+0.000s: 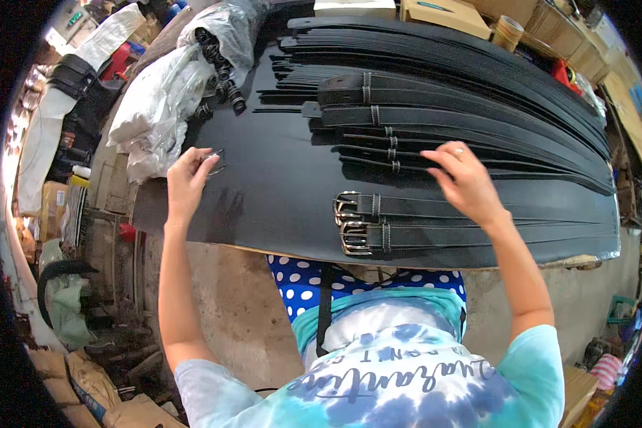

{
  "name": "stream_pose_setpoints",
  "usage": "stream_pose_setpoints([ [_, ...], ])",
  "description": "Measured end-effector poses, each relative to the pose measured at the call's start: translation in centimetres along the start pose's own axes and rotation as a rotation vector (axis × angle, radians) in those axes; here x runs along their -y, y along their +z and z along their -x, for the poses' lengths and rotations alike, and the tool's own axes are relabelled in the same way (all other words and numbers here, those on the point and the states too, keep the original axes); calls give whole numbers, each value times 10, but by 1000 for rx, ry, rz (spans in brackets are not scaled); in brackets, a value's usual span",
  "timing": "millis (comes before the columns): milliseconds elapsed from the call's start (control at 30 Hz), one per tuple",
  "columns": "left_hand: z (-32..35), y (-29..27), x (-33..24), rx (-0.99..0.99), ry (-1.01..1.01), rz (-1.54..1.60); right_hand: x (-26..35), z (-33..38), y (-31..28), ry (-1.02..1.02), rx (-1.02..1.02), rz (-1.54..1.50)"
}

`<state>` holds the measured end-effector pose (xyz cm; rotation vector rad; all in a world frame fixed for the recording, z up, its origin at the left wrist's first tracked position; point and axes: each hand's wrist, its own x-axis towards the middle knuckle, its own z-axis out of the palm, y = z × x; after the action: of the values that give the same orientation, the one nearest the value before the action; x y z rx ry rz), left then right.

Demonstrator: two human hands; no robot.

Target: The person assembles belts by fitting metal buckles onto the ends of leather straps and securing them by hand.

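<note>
At the left of the dark table, my left hand pinches a metal belt buckle between thumb and fingers. My right hand is over the black belt straps in the middle; its thumb and forefinger are apart, with no object visible between them. Whether its fingertips touch a strap I cannot tell. Nearer to me lie two black belts with silver buckles fitted, side by side. Other stitched straps with keeper loops and no visible buckle lie just beyond.
A thick row of black straps covers the far side of the table. Clear plastic bags spill dark buckles at the far left. A tape roll and a cardboard box stand behind.
</note>
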<state>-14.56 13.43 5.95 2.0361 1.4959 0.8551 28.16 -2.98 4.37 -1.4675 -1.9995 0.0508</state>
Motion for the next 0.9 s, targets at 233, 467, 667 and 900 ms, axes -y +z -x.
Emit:
stream_pose_setpoints([
  [233,16,70,-41,232,-4,271,20,-28,67,-116,-23,121],
  [467,28,93,-57,335,-378,999,20,-24,73,4,75,186],
  [667,38,109,-70,270,-408,1062,36,-42,23,83,177,-337],
  [900,44,135,-96,344,-342,1370,39,-46,20,137,283,-644],
])
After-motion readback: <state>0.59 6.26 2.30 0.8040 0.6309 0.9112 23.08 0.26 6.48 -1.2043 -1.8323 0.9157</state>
